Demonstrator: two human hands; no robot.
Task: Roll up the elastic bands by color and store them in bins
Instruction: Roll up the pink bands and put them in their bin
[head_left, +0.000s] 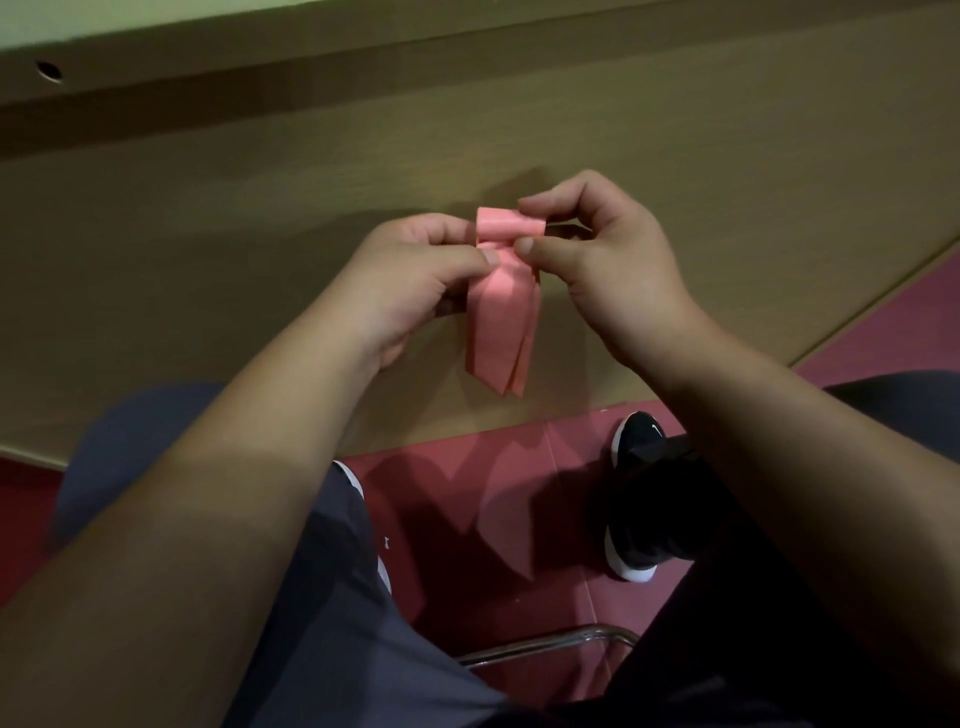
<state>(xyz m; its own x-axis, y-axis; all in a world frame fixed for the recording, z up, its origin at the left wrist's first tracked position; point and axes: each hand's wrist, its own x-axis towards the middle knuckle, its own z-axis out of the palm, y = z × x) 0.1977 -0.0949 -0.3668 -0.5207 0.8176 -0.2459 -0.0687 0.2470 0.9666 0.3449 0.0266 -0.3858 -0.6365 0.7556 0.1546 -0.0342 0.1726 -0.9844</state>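
Note:
A pink elastic band (503, 322) is held in the air in front of a wooden panel. Its top end is rolled into a small coil and the flat tails hang down from it. My left hand (410, 280) pinches the left side of the coil between thumb and fingers. My right hand (602, 260) pinches the right side, thumb below and fingers curled over the top. No bin is in view.
The tan wooden panel (260, 234) fills the upper view, with a hole at its top left. Below lie a reddish floor (467, 493), my black shoe (636, 493) and a chrome chair bar (545, 647). My legs are in dark clothing.

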